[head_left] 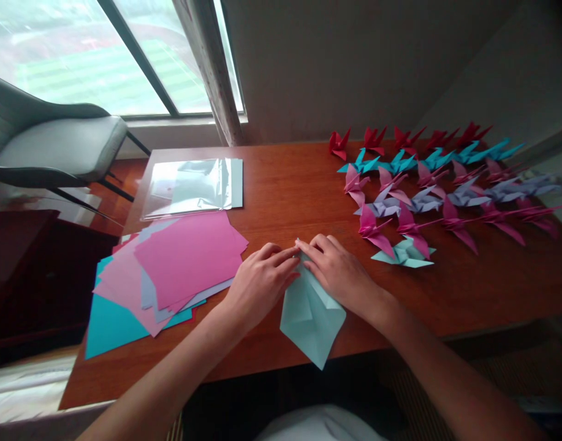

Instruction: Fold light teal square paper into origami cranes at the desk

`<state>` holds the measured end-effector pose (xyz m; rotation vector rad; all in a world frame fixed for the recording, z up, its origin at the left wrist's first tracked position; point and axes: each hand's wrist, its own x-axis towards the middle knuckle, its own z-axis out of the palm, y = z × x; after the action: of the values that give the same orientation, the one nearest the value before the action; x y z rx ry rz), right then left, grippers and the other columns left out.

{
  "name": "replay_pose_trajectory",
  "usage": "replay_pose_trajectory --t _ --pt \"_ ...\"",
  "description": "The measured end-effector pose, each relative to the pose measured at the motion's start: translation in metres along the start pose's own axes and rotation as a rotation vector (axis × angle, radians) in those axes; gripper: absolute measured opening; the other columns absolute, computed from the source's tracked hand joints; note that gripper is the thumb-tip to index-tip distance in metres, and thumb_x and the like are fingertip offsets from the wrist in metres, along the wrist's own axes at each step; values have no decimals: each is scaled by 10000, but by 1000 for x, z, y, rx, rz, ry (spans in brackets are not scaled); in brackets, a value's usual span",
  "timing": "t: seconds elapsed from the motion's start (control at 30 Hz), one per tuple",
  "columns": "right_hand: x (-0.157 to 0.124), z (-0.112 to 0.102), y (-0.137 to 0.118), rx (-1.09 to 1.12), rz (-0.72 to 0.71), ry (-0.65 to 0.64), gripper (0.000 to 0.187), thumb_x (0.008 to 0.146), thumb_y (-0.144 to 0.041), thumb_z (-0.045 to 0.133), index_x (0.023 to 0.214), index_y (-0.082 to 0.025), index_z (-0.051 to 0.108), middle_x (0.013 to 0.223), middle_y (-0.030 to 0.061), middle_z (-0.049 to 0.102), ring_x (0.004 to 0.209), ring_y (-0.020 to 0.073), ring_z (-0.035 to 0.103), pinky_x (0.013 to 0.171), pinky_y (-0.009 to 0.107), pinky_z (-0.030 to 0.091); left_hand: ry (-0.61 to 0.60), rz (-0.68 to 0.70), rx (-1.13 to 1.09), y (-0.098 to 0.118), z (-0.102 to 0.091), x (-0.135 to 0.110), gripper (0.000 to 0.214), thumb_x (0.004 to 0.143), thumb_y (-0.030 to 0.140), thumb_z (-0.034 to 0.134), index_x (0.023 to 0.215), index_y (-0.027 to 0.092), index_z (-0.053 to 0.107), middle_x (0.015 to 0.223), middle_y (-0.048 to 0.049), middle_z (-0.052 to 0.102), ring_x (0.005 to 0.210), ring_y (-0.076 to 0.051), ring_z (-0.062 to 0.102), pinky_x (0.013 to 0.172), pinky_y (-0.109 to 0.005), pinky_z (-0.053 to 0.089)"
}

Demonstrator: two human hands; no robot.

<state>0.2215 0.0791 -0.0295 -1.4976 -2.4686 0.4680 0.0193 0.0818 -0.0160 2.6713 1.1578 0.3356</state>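
Observation:
A pale mint-green sheet of origami paper [312, 318], partly folded into a kite-like shape, lies at the front edge of the table with its wide end toward me. My left hand [266, 272] presses its fingers on the narrow far tip from the left. From the right, my right hand [333, 266] pinches the same tip, thumb and fingers close together. The fingertips of both hands meet there and hide the very point. Creases run down the paper's middle. Right of my right hand stands a finished mint-green paper crane [406, 252].
Rows of folded cranes, red [375, 141], turquoise [400, 162], pink and lilac, fill the table's right side. Loose coloured sheets [189, 257] are fanned out at left, below a clear plastic packet of paper [195, 185]. A chair [62, 144] stands beyond the table's left edge, near the window.

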Motion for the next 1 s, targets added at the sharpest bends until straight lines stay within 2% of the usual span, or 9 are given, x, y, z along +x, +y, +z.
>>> replay_pose_trajectory --t 0.4,0.67,0.8,1.0 --pt "1 -3 -2 4 15 -14 425 1007 -236 519 1429 -193 529 1104 106 614 1049 255 556 885 403 548 10 8 7 1 -2 1 233 979 266 593 1159 188 719 1154 -63 770 964 -233 647 822 -361 577" --pt "1 -4 -4 -17 12 -17 440 1001 -234 531 1438 -178 528 1087 103 606 1035 255 556 909 405 549 -63 94 -1 -4 -9 -12 284 949 126 574 1192 176 714 1301 -62 716 1001 -221 646 845 -355 576" --pt "1 -4 -4 -36 -3 -20 453 998 -227 534 1446 -167 518 1092 110 610 1044 257 556 910 407 548 -127 114 24 -6 -10 -20 315 955 117 543 1220 187 699 1325 -66 701 1029 -222 650 862 -361 569" --pt "1 -5 -5 -33 -1 -16 438 999 -211 528 1436 -189 531 1082 107 613 1045 259 556 895 402 547 -125 158 22 -5 -12 -30 342 953 109 523 1256 188 661 1350 -49 686 1060 -223 634 890 -356 534"
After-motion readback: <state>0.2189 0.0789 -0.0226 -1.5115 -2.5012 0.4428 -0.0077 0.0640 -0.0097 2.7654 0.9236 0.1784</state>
